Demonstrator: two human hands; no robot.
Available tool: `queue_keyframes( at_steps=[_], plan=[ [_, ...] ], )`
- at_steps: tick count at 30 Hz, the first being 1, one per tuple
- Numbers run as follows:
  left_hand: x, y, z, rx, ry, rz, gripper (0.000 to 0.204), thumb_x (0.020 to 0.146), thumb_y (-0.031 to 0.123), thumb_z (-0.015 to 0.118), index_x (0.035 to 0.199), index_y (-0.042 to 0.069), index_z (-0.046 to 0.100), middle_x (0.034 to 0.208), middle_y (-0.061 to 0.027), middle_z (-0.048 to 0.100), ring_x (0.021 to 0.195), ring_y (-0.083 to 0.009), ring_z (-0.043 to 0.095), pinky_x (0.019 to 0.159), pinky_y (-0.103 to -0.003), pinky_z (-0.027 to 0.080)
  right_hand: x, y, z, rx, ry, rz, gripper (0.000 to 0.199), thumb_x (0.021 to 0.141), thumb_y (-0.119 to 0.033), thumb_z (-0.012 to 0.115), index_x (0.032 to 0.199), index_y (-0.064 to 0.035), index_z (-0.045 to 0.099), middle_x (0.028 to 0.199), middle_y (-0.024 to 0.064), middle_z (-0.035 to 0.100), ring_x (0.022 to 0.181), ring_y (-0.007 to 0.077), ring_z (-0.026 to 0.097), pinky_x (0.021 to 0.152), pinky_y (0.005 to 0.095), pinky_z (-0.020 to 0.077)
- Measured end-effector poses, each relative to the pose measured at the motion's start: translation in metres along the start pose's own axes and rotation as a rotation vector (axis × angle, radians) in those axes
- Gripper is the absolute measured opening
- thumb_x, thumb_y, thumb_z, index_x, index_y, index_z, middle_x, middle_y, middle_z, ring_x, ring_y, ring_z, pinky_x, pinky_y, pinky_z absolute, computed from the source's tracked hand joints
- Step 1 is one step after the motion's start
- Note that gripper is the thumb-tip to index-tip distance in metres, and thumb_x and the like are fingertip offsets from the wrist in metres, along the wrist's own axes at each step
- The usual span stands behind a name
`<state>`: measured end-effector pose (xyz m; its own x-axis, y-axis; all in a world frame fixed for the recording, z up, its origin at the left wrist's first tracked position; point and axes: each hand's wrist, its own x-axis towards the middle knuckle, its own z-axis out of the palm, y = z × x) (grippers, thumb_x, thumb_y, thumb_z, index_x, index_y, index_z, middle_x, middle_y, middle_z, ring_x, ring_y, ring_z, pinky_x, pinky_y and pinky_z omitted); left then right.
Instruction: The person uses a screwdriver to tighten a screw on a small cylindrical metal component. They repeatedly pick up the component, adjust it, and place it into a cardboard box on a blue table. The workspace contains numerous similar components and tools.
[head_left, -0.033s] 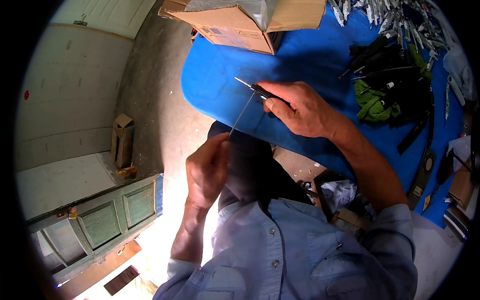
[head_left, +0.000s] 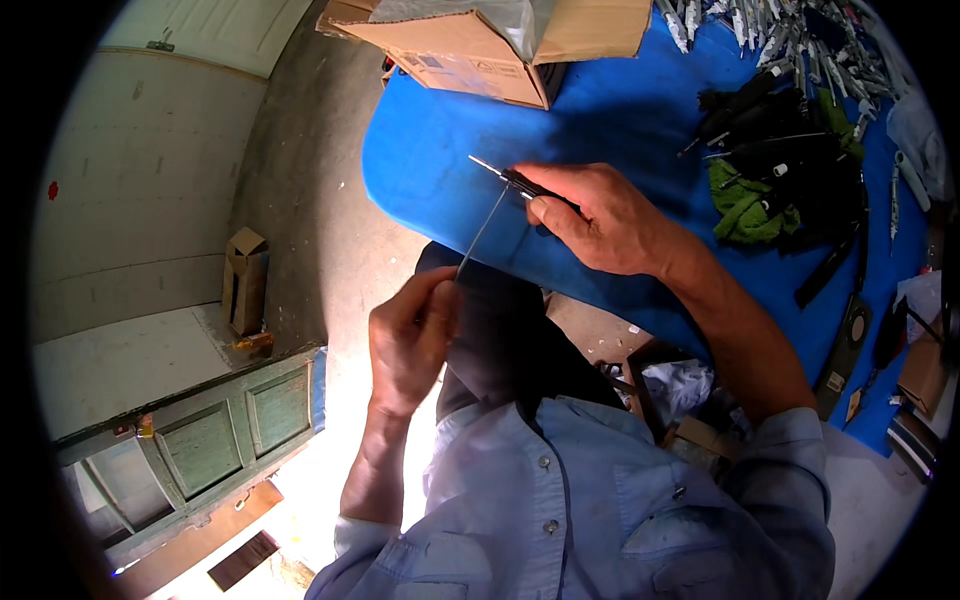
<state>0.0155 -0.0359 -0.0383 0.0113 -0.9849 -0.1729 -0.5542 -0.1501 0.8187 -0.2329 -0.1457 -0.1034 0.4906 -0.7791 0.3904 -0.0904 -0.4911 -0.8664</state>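
Observation:
My right hand is closed around a black-handled tool with a thin metal shaft, like a small screwdriver. Its shaft points up and to the left, over the near left part of the blue-covered table. A thin metal rod slants from my left hand up to the front end of the black handle, where the two seem to meet. The fingers of my left hand are closed on the rod's lower end, beside my thigh and off the table's edge. Whatever part of the rod lies inside that hand is hidden.
An open cardboard box stands at the far edge. Many slim white-and-grey pieces are heaped far right, near black tools and a green cloth. A small carton and a green panelled piece stand left.
My left hand has shifted very slightly to the left and its thumb has moved a little. The right hand and black-handled tool look still.

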Motion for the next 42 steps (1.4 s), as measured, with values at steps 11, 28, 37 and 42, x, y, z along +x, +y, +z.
queue_keyframes(
  at_steps=[11, 28, 37, 42],
  plan=[
    [0.011, 0.002, -0.015, -0.514, -0.183, -0.359, 0.033, 0.109, 0.026, 0.055, 0.111, -0.004, 0.067, 0.072, -0.0067, 0.065, 0.046, -0.0095, 0.052, 0.04, -0.021, 0.039, 0.002, -0.003, -0.001, 0.078, -0.057, 0.073, 0.039, 0.102, -0.01, 0.055, 0.136, 0.0084, 0.057, 0.088, 0.0132, 0.071, 0.071, 0.0206, 0.065, 0.068, 0.0337, 0.0535],
    [0.061, 0.03, 0.037, -0.499, 0.164, -0.103, 0.027, 0.095, 0.022, 0.078, 0.112, 0.001, 0.072, 0.076, -0.0014, 0.066, 0.049, -0.0039, 0.047, 0.044, -0.021, 0.034, 0.002, -0.015, -0.009, 0.503, -0.101, 0.349, 0.033, 0.104, -0.018, 0.051, 0.127, 0.0047, 0.061, 0.089, 0.0067, 0.071, 0.065, 0.0113, 0.061, 0.058, 0.0276, 0.0501],
    [0.081, 0.017, 0.041, -0.746, 0.005, -0.173, 0.02, 0.097, 0.025, 0.076, 0.101, 0.006, 0.07, 0.081, -0.0023, 0.068, 0.055, -0.0062, 0.053, 0.046, -0.021, 0.04, 0.003, -0.016, -0.014, 0.38, -0.225, 0.304, 0.035, 0.105, -0.015, 0.054, 0.133, 0.0057, 0.059, 0.083, 0.0069, 0.069, 0.061, 0.0112, 0.058, 0.055, 0.0277, 0.0487],
    [0.083, 0.02, 0.042, -0.814, -0.011, -0.211, 0.018, 0.097, 0.023, 0.075, 0.099, 0.007, 0.069, 0.083, -0.0027, 0.068, 0.057, -0.0071, 0.055, 0.047, -0.021, 0.041, 0.004, -0.016, -0.015, 0.349, -0.258, 0.323, 0.037, 0.104, -0.016, 0.052, 0.132, 0.0054, 0.06, 0.082, 0.0054, 0.067, 0.06, 0.0106, 0.058, 0.054, 0.0271, 0.048]
  ],
)
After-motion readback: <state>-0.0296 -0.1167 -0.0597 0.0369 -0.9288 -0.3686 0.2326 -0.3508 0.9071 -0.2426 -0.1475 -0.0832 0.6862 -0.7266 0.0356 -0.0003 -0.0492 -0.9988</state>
